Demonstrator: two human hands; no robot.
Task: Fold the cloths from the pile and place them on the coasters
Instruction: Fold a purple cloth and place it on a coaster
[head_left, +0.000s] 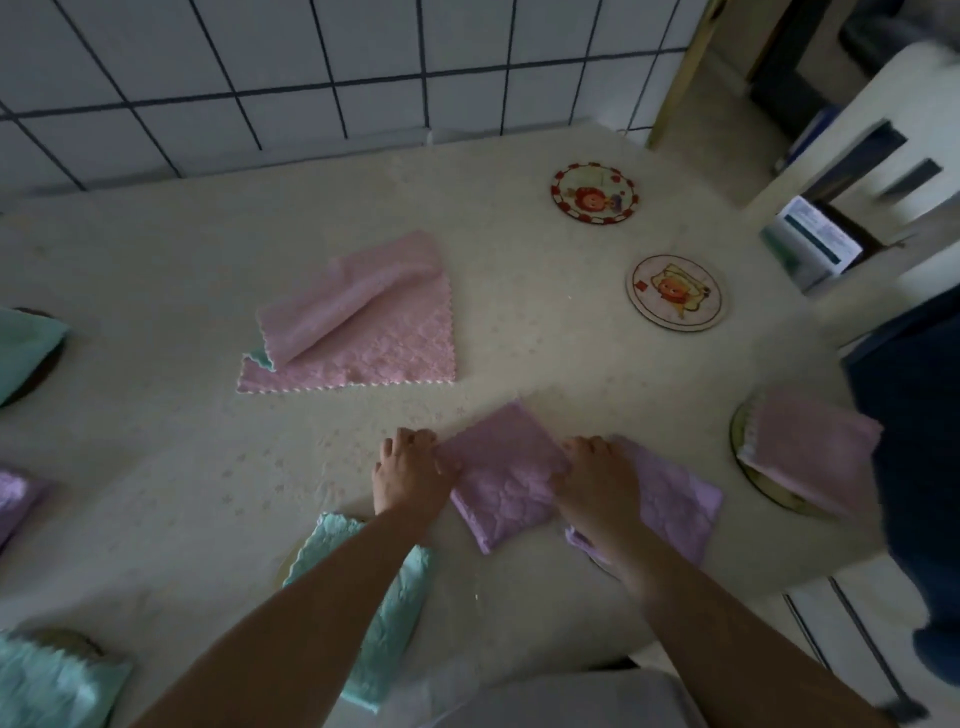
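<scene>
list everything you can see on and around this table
purple cloth: 1, lilac, folded, near edge under both hands
second purple cloth: 1, lilac, folded, right of it
pile: pink cloths with a teal edge showing, table centre
pink folded cloth: 1, on a coaster at right edge
teal cloths: 3, near left, bottom left corner, far left
cloth at left edge: 1, purple, partly cut off
bare coasters: 2, round, cartoon prints, red-rimmed and pale, far right
table: 1, cream cover
tiled wall: white, dark grout
left hand: on the purple cloth's left edge
right hand: on its right edge
</scene>
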